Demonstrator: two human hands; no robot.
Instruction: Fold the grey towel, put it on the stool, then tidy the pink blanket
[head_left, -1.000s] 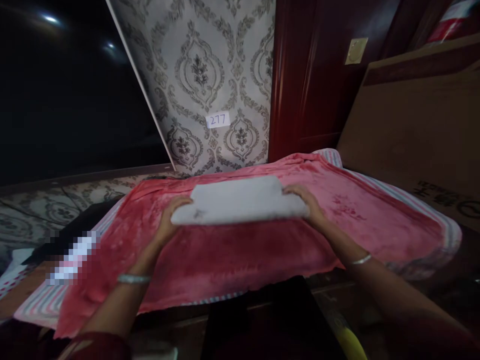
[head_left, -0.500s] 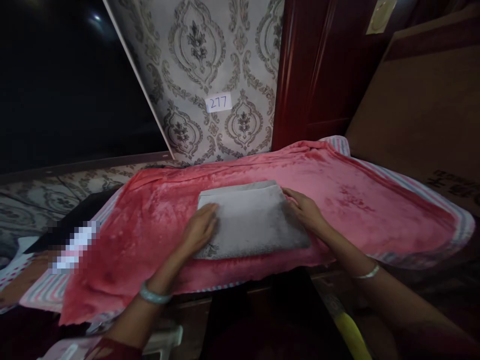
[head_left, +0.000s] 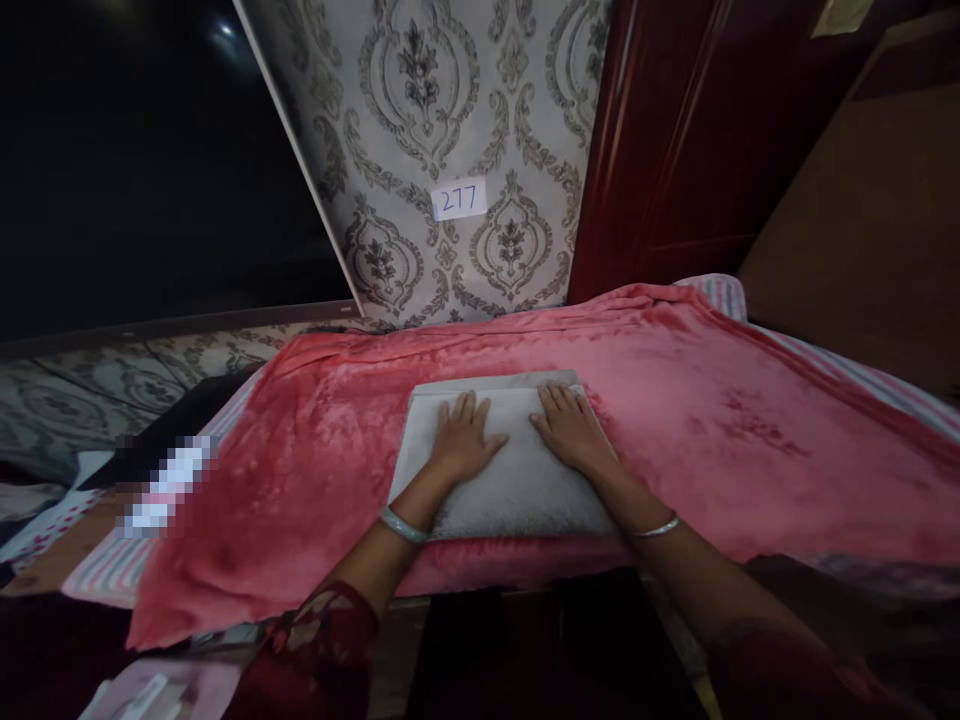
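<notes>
Toward the left of a folded gray cloth lying on a pink blanket, the left hand rests flat, fingers spread, gripping nothing; farther right, the right hand lies flat on it, fingers extended, holding nothing.

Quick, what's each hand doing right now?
Left hand: open, spread palm-down on the folded grey rectangular cloth, gripping nothing.
Right hand: open, palm-down on the same cloth, gripping nothing.
</notes>
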